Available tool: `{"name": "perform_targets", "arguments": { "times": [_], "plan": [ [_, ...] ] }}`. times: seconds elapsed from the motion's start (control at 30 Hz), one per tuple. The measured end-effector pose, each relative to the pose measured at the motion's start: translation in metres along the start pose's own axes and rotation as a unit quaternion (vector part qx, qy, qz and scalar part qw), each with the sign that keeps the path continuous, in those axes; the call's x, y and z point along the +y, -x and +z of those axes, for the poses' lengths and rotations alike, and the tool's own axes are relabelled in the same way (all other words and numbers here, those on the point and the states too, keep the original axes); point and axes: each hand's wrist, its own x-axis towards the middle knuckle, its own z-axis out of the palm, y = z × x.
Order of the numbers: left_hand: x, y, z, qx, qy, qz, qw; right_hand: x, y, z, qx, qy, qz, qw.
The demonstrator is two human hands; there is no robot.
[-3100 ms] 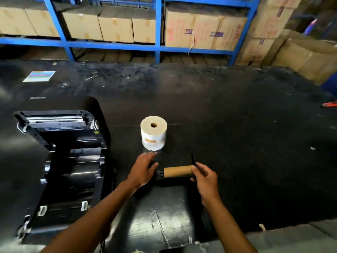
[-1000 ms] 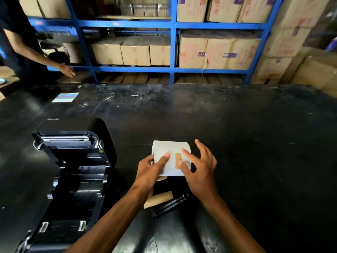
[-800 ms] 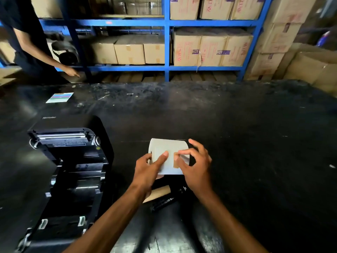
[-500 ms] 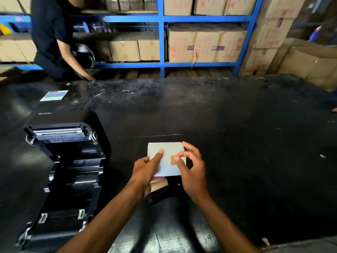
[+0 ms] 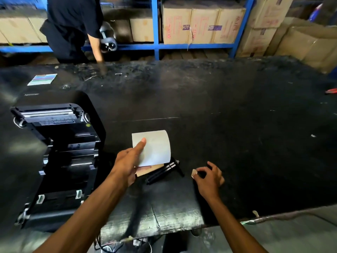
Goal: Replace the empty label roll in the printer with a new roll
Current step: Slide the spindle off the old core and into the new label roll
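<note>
The black label printer (image 5: 58, 157) stands open at the left of the black table (image 5: 228, 110). My left hand (image 5: 127, 164) holds the new white label roll (image 5: 155, 148) on its side just above the table, thumb on top. Under the roll lie the empty brown cardboard core (image 5: 145, 170) and the black spindle (image 5: 162, 172). To the right, my right hand (image 5: 207, 178) pinches a small piece of tape (image 5: 193, 173) between thumb and forefinger, a hand's width from the roll.
A person in dark clothes (image 5: 73, 28) leans over the table's far edge with one hand down on it. Blue shelving (image 5: 155, 46) with cardboard boxes (image 5: 202, 24) stands behind. A coloured card (image 5: 42, 79) lies far left, and a red object (image 5: 331, 90) at the right edge.
My right hand has peeled the tape off the roll and moved right with it. The left hand still holds the roll. The other person has moved right along the far edge.
</note>
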Motion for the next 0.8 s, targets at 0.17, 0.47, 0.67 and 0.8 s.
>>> {"name": "perform_targets", "arguments": {
  "times": [0.17, 0.47, 0.67, 0.8],
  "plan": [
    [-0.005, 0.006, -0.009, 0.009, -0.003, -0.006, 1.0, -0.002, -0.016, -0.006, 0.0, 0.007, 0.015, 1.0],
    [-0.002, 0.009, -0.021, 0.008, 0.046, -0.019, 0.999, -0.053, -0.021, 0.027, -0.126, 0.106, -0.102, 0.981],
    [0.001, 0.01, -0.03, -0.019, 0.131, -0.056, 0.99, -0.077, -0.014, 0.009, -0.111, -0.132, -0.045, 0.984],
    [0.006, 0.005, -0.031, -0.008, 0.122, -0.038, 0.992, -0.088, -0.042, -0.036, 0.034, -0.176, 0.002, 0.984]
  ]
}}
